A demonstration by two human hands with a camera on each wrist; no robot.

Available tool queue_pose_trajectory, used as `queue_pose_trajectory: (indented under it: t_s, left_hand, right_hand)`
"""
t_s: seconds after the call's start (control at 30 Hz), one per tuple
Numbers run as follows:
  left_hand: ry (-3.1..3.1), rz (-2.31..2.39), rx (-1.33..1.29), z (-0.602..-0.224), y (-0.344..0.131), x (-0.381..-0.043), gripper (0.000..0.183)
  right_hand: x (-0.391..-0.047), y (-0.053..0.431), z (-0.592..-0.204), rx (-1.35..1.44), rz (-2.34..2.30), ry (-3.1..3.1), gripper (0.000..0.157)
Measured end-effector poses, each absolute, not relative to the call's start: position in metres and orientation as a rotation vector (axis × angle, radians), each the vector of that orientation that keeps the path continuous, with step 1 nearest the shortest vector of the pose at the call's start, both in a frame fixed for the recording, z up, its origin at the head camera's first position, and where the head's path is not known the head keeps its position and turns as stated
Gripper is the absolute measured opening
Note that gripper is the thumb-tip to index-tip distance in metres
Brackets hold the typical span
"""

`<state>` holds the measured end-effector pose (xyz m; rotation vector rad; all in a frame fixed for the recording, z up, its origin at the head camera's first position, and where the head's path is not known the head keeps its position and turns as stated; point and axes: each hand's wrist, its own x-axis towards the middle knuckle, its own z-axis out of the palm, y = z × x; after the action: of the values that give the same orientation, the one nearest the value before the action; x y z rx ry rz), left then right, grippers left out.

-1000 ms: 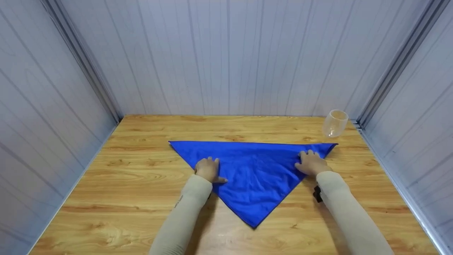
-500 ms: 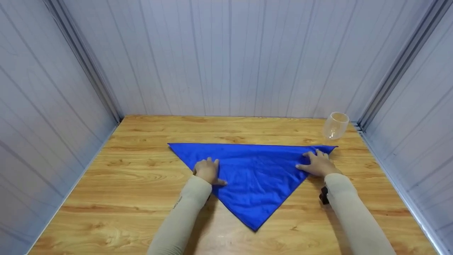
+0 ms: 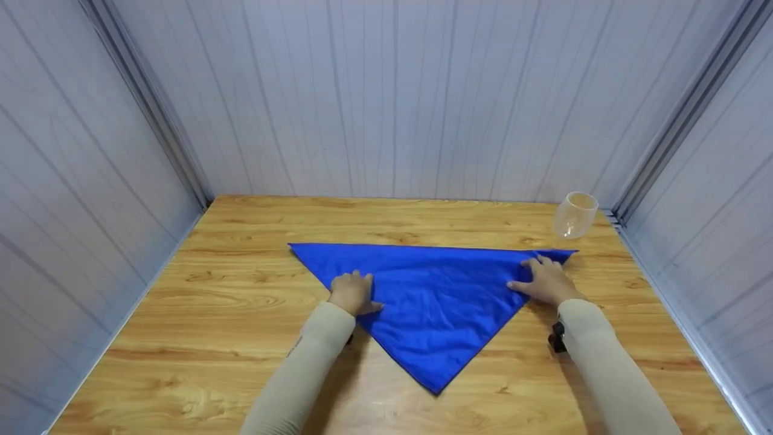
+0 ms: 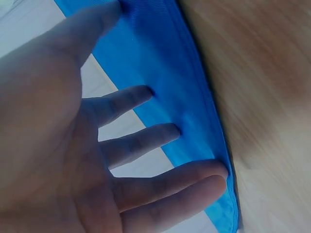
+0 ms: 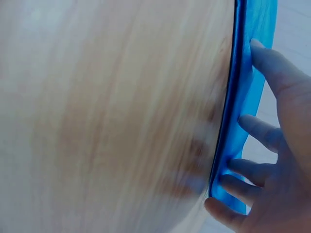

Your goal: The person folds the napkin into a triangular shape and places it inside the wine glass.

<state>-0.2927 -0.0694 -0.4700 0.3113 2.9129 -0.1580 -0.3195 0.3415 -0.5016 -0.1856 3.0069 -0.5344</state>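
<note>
A blue cloth (image 3: 435,302) lies on the table as a triangle, its long edge toward the back wall and one point toward the person. Over its left slanting edge, my left hand (image 3: 351,292) touches the fabric with spread fingertips. In the left wrist view the fingers (image 4: 141,143) are nearly straight and their tips press on the cloth beside its hem. My right hand (image 3: 546,281) rests near the right corner, where the fabric is slightly rumpled. Spread fingers (image 5: 257,128) touch the cloth in the right wrist view, without gripping it.
A clear glass (image 3: 575,215) stands at the back right of the wooden table (image 3: 199,314), just behind the cloth's right corner. Pale panel walls (image 3: 374,103) enclose the table at the back and on both sides.
My right hand has shifted slightly to the right along the cloth, toward its corner. The left hand has stayed almost in place. The cloth still lies as a triangle.
</note>
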Motion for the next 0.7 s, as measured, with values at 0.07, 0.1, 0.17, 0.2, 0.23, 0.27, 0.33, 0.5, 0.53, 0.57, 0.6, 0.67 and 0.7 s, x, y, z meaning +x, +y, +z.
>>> queue_pose_trajectory:
  t_s: [0.07, 0.1, 0.17, 0.2, 0.23, 0.27, 0.33, 0.5, 0.53, 0.57, 0.6, 0.67, 0.7]
  left_hand:
    - [2.907, -0.175, 0.302, -0.47, -0.07, -0.292, 0.071]
    - [2.909, -0.187, 0.302, -0.471, -0.07, -0.291, 0.069]
    - [2.918, -0.215, 0.333, -0.472, -0.071, -0.289, 0.065]
    - [2.928, -0.224, 0.372, -0.472, -0.07, -0.289, 0.062]
    - [2.937, -0.224, 0.429, -0.473, -0.07, -0.288, 0.06]
    - [2.941, -0.212, 0.499, -0.474, -0.069, -0.288, 0.057]
    - [2.935, -0.168, 0.682, -0.476, -0.067, -0.287, 0.049]
    - [2.835, 0.036, 1.095, -0.478, -0.062, -0.283, 0.03]
    - [2.819, 0.08, 1.145, -0.478, -0.061, -0.282, 0.029]
    - [2.804, 0.122, 1.182, -0.478, -0.06, -0.281, 0.027]
    - [2.791, 0.162, 1.211, -0.478, -0.059, -0.281, 0.026]
    - [2.775, 0.24, 1.254, -0.478, -0.058, -0.279, 0.024]
    - [2.766, 0.276, 1.272, -0.478, -0.057, -0.279, 0.023]
  right_hand:
    - [-0.319, 0.338, -0.502, -0.275, -0.513, 3.067, 0.059]
    - [-0.318, 0.335, -0.502, -0.333, -0.51, 3.09, 0.051]
    - [-0.317, 0.33, -0.502, -0.451, -0.53, 3.11, 0.038]
    - [-0.316, 0.328, -0.502, -0.511, -0.545, 3.105, 0.034]
    - [-0.315, 0.326, -0.502, -0.573, -0.558, 3.098, 0.03]
    - [-0.313, 0.323, -0.503, -0.631, -0.571, 3.086, 0.028]
    - [-0.311, 0.318, -0.504, -0.724, -0.588, 3.057, 0.024]
    - [-0.302, 0.304, -0.507, -0.937, -0.57, 2.99, 0.019]
    - [-0.3, 0.301, -0.507, -0.963, -0.57, 2.977, 0.019]
    - [-0.299, 0.298, -0.507, -0.99, -0.567, 2.968, 0.018]
    - [-0.297, 0.295, -0.507, -1.01, -0.567, 2.96, 0.019]
    - [-0.295, 0.289, -0.507, -1.038, -0.57, 2.948, 0.019]
    - [-0.294, 0.287, -0.507, -1.056, -0.57, 2.945, 0.019]
